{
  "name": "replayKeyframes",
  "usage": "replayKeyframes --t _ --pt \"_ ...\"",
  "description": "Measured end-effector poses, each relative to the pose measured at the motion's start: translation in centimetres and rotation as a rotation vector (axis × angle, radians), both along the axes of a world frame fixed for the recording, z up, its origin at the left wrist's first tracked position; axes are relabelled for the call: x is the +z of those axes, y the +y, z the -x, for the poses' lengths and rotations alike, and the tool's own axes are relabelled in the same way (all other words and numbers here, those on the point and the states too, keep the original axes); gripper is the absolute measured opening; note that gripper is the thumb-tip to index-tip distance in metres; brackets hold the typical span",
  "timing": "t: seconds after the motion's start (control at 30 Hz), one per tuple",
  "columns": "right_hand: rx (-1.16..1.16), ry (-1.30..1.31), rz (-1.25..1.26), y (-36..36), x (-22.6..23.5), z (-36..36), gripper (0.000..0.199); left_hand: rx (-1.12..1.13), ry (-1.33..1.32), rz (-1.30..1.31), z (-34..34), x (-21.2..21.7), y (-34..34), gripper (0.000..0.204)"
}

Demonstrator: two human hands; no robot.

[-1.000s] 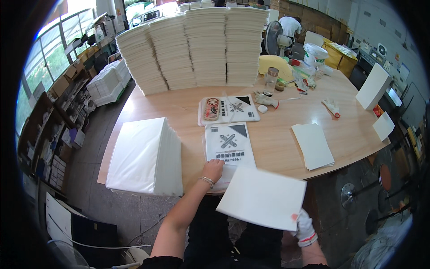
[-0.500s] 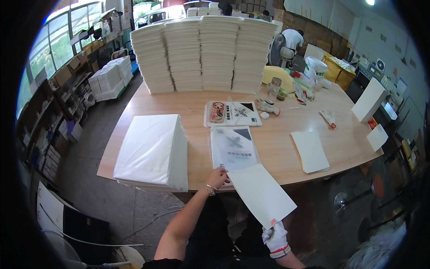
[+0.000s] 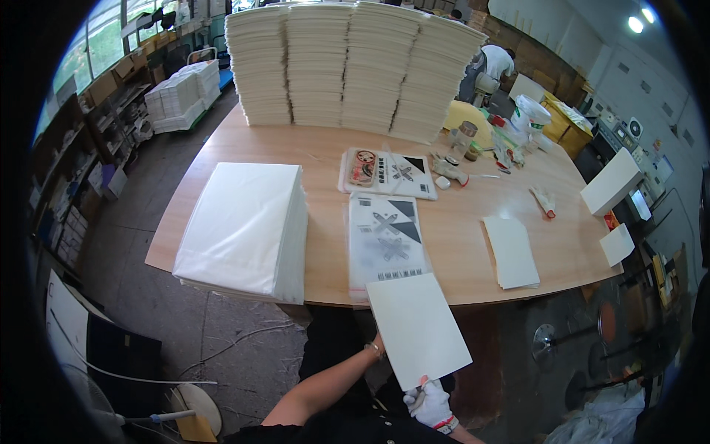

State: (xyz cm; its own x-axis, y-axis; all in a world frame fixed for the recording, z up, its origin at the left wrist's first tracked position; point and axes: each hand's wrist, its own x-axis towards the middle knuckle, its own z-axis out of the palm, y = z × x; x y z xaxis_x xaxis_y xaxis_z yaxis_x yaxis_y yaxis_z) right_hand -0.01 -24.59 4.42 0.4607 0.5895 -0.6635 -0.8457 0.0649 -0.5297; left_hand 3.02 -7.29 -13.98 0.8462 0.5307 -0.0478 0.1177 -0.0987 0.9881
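Note:
My right hand [image 3: 429,407], in a white knit glove with a red cuff band, grips the lower edge of a white paper stack [image 3: 418,325], thumb on top. The stack's far end lies over the near end of a clear plastic bag [image 3: 384,237] with dark printed shapes, at the table's front edge. I cannot tell whether the paper is inside it. My bare left hand [image 3: 380,343], with a bracelet at the wrist, is under the paper's left side; its fingers are hidden.
A tall white paper stack [image 3: 240,222] stands on the left of the table [image 3: 333,148], with high paper piles [image 3: 318,66] behind. More printed bags [image 3: 407,177] lie ahead, bearing a patterned case [image 3: 363,168]. To the right are loose sheets [image 3: 512,251] and a glove [image 3: 543,201].
My left hand has moved from the bag's near edge down beneath the paper. My right hand and the paper have shifted slightly left. The view has tilted downward.

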Motion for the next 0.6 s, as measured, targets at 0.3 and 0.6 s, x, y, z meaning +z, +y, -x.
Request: replayKeyframes --t 0.3,0.6 --pt "0.081 -0.050 -0.515 11.2 -7.3 -7.3 0.037 0.036 -0.054 0.102 2.2 0.6 -0.5 0.028" --pt "0.686 -0.656 0.286 8.7 -3.6 -9.4 0.012 0.120 0.036 0.853 7.2 5.8 2.3 0.047"
